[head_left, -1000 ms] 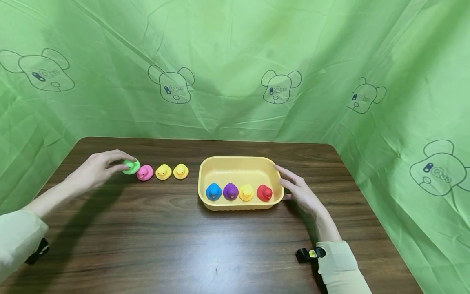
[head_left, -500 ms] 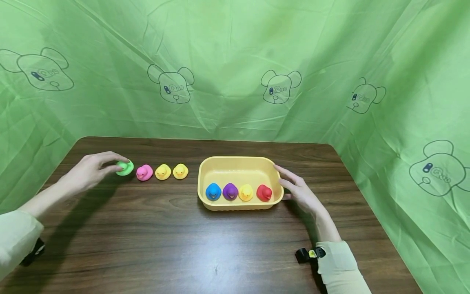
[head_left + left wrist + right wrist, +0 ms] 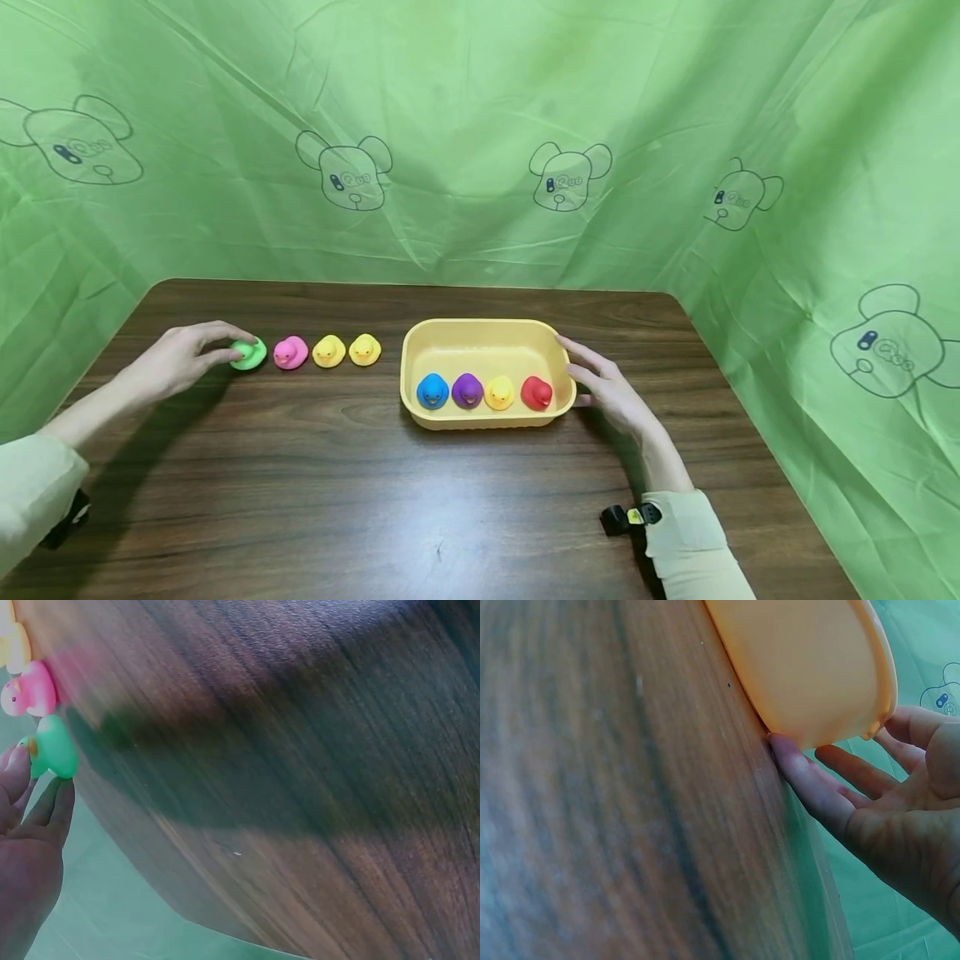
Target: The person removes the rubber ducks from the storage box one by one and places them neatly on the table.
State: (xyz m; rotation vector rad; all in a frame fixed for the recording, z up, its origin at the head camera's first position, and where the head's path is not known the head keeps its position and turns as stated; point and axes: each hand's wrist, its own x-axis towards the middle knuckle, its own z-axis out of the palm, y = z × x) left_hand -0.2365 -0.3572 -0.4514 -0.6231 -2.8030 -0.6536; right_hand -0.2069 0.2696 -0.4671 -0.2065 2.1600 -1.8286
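At the far left of the table, my left hand [image 3: 176, 360] pinches a green rubber duck [image 3: 251, 356] between thumb and fingers, low over the wood. The left wrist view shows the green duck [image 3: 56, 750] at those fingertips. To its right a pink rubber duck [image 3: 290, 353] and two yellow rubber ducks, one nearer [image 3: 328, 352] and one farther right [image 3: 365, 350], make a row. My right hand [image 3: 617, 398] rests its extended fingers against the right end of a yellow plastic basin [image 3: 483, 340]. In the right wrist view, the thumb [image 3: 810, 776] is low at the basin's side.
Along the basin's near side sit a blue duck [image 3: 432, 392], a purple duck [image 3: 467, 391], a yellow duck [image 3: 499, 393] and a red duck [image 3: 536, 393]. A green curtain [image 3: 465, 167] surrounds the back and sides of the dark wooden table [image 3: 337, 492].
My left hand has carried the green duck left and down, away from the pink duck, leaving a gap between them. My right hand stays at the basin.
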